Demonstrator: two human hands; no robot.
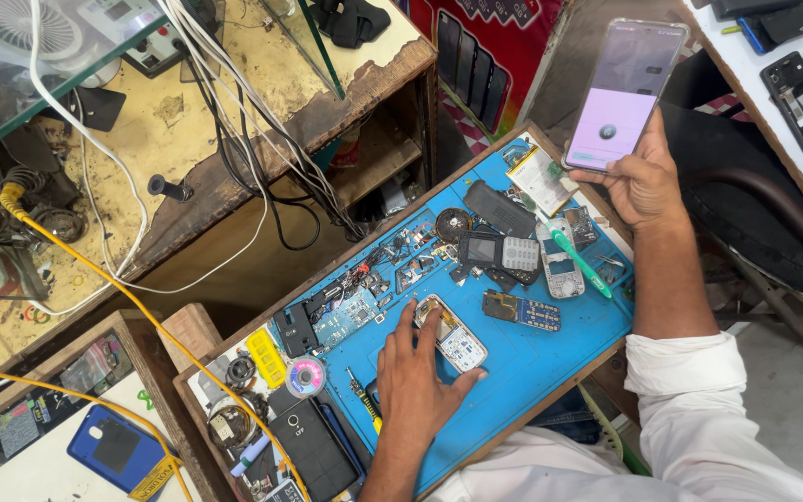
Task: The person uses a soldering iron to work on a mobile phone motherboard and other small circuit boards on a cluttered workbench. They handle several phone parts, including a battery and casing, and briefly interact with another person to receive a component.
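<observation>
Left hand (415, 376) flat on blue repair mat (532, 358), bottom centre.
Fingers spread, pinning a stripped keypad phone (453, 336), not gripping it. Right hand (638, 181), upper right, closed around a smartphone (626, 91) with its lit screen facing up. Green-handled tool (580, 263) lies on the mat between them.
</observation>
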